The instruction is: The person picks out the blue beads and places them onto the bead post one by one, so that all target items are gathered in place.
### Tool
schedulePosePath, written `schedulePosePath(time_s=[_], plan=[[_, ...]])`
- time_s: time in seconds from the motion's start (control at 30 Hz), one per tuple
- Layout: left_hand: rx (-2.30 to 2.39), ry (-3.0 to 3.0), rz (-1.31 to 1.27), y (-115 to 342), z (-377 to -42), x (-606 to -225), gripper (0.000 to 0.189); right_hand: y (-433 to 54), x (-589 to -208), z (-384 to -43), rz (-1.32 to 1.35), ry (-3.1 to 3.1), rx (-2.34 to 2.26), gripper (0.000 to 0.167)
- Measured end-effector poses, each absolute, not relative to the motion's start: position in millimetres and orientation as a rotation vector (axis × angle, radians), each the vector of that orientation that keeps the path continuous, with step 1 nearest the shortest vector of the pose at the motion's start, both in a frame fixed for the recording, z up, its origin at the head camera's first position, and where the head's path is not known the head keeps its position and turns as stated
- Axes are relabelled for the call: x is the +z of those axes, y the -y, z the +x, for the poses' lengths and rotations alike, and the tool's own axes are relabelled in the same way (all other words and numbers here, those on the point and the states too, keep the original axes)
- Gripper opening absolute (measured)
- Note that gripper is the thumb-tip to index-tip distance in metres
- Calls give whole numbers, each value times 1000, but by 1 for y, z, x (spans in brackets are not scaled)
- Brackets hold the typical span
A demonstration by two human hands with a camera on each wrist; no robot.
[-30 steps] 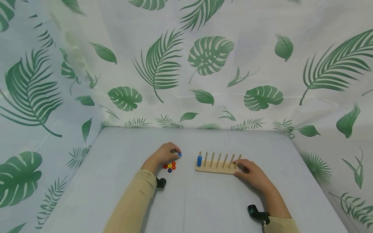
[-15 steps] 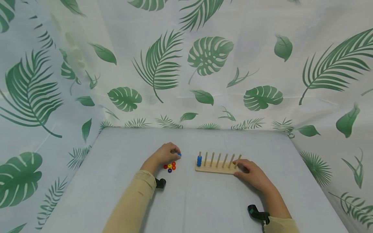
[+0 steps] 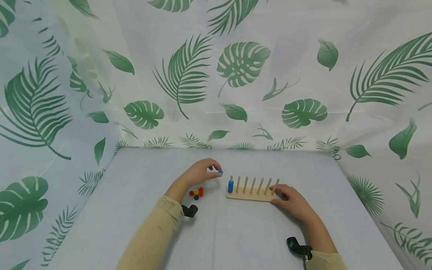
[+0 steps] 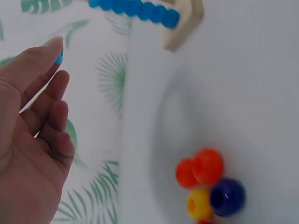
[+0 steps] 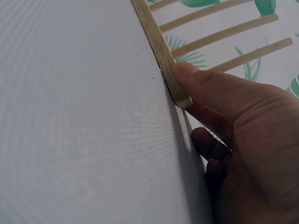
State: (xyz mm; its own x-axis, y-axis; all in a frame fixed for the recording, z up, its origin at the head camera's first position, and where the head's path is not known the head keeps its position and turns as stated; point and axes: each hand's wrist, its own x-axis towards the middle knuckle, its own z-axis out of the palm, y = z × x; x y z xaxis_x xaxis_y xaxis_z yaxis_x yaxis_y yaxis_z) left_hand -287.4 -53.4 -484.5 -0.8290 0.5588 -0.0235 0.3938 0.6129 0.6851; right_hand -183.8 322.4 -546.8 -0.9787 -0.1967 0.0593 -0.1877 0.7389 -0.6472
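Observation:
Between thumb and forefinger my left hand (image 3: 201,172) pinches a blue bead (image 3: 220,172), raised just left of the wooden peg board (image 3: 251,194). Only a sliver of that bead shows past the thumb in the left wrist view. The board carries a row of several upright pegs; its leftmost peg bears a stack of blue beads (image 4: 135,9), with the peg's top bare. My right hand (image 3: 293,202) grips the board's right end, thumb on the near side, as the right wrist view shows. The other pegs (image 5: 224,35) have no beads.
Loose beads lie in a cluster on the table left of the board: orange beads (image 4: 209,166), a yellow bead (image 4: 199,204), a dark blue bead (image 4: 227,197) and a red bead (image 3: 191,193). A leaf-printed curtain (image 3: 249,123) stands behind the table.
My left hand has lifted the blue bead and carried it right and away from me, off the bead cluster toward the board. The right hand and the board have stayed put.

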Motion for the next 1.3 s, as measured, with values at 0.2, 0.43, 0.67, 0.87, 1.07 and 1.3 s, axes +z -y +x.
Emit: schedulePosePath(time_s=[0.2,0.43,0.67,0.87,1.07,1.3], plan=[[1019,-2570,894,39,-277,-463,19,-322,-548,-184,-321,-2928,-1074,41],[974,-2542,974,30,-270,-453,18,-322,-547,-184,-314,-2922,-1082,41],[956,-2545,970,25,-268,-452,18,-323,-547,-185,-333,-2912,-1096,42],[979,-2529,1004,23,-268,-456,18,-323,-548,-186,-326,-2912,-1096,42],[1016,-2524,1024,22,-268,-465,19,-324,-547,-185,-320,-2913,-1085,42],[1030,-2540,984,23,-268,-476,19,-323,-547,-184,-330,-2915,-1086,43]])
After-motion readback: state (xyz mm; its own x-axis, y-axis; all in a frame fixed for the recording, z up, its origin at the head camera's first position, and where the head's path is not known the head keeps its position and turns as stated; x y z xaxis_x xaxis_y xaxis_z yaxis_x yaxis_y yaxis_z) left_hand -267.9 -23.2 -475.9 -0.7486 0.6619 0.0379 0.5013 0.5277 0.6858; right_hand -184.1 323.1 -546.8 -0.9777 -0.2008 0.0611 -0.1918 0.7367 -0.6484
